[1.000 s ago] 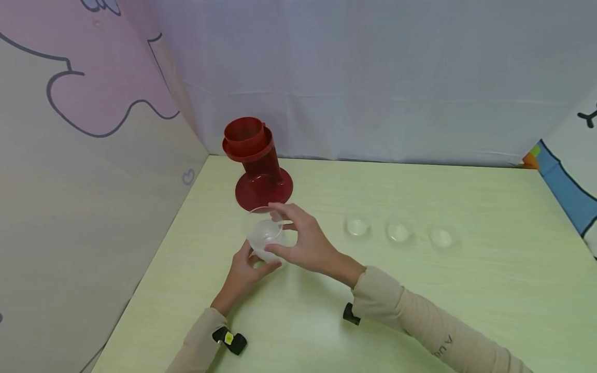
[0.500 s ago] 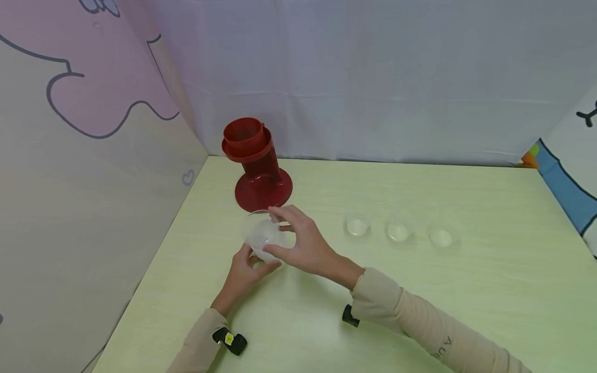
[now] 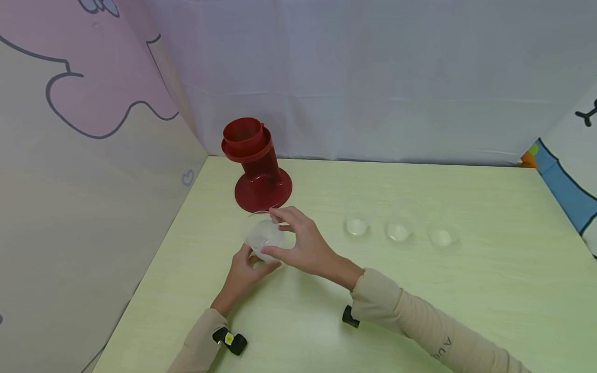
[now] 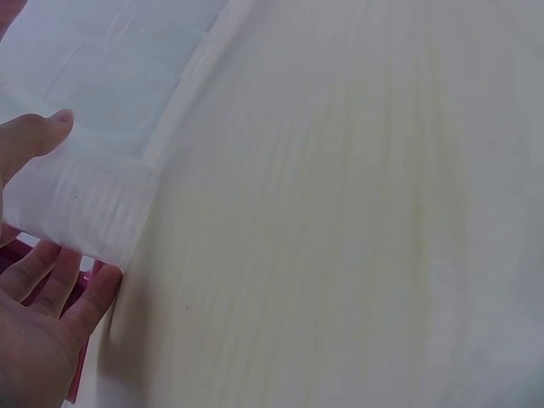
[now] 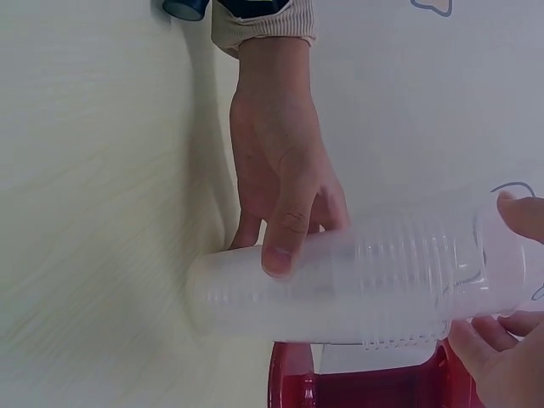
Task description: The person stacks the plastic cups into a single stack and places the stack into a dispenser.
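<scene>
In the head view, a stack of clear plastic cups (image 3: 263,235) is held slightly tilted in front of the red stand. My left hand (image 3: 244,274) grips its lower part, with thumb on one side and fingers on the other. My right hand (image 3: 303,243) curls round the upper end, fingertips at the rim. The right wrist view shows the stack (image 5: 399,289) lengthwise, with ribbed, nested rims and a clearer cup projecting at the top between my right fingers (image 5: 523,214). Part of the right hand is cut off there. Fingers of the left hand (image 4: 81,310) lie under the stack in the left wrist view.
A red stand (image 3: 261,178) with a round base and cup-like top stands at the back left of the table (image 3: 489,311). Three clear cups stand in a row to the right: one nearest (image 3: 357,226), a middle one (image 3: 398,231), a far one (image 3: 441,237).
My right hand and the cup rim at its fingertips have lowered slightly from one second ago. The left hand, red stand and three cups have stayed in place.
</scene>
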The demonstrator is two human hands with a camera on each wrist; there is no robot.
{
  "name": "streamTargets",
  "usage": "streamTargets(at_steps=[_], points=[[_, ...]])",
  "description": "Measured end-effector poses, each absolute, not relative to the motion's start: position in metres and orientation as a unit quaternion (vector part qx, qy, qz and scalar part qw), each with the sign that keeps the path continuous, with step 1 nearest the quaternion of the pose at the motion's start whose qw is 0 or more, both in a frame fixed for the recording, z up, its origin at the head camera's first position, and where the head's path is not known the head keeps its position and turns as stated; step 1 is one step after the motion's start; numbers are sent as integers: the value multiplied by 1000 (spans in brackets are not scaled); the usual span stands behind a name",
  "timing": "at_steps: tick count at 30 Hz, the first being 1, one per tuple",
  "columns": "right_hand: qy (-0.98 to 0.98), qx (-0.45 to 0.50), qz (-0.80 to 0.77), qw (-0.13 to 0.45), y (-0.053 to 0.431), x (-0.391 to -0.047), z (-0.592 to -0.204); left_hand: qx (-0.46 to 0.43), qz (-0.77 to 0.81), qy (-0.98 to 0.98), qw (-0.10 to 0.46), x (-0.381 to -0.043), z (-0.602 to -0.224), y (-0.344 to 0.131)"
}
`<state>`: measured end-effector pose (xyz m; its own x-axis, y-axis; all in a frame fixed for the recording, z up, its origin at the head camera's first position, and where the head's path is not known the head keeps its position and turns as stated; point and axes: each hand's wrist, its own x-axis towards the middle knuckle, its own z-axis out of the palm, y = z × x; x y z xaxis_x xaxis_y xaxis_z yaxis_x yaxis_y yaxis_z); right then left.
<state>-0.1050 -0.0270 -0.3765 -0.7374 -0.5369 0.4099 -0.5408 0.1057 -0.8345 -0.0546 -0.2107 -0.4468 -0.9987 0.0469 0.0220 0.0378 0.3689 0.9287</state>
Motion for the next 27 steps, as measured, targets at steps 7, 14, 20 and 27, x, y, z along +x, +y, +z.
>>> streamTargets(at_steps=[7, 14, 20, 27], points=[[-770, 355, 530, 17, -27, -105, -377, 29, 557, 830, -4, -56, -448, -212], [-774, 349, 528, 18, -26, -105, -378, 25, 553, 833, -2, -55, -448, -211], [-773, 347, 531, 22, -26, -105, -379, 30, 558, 830, -2, -55, -448, -211], [-776, 346, 527, 27, -26, -106, -379, 31, 558, 830, -1, -55, -449, -212]])
